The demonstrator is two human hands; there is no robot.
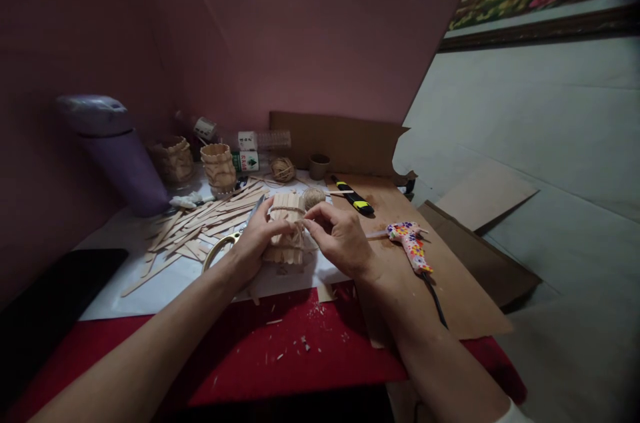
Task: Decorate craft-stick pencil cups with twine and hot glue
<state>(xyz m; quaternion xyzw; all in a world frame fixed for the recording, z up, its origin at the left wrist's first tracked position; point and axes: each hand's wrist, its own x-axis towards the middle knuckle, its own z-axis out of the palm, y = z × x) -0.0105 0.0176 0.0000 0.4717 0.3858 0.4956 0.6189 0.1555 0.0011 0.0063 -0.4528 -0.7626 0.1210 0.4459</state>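
In the middle of the head view stands a small cup of upright popsicle sticks (287, 252), with twine wound round it near the top. My left hand (257, 240) is closed around its left side, the thumb lying across the front. At its right side my right hand (340, 236) pinches thumb against forefinger on what looks like a thin end of twine; the fingertips are close to the sticks. Behind the cup sits a ball of twine (314, 196). Scissors (220, 251) with a gold-coloured handle lie beside my left hand, partly hidden by it.
Loose popsicle sticks (200, 223) spread over white paper on the left. Two finished-looking stick cups, one here (219, 168), and a purple bottle (123, 160) stand behind. On the cardboard (460, 296) at right lie a utility knife (354, 196) and a patterned glue gun (411, 243) with its cord.
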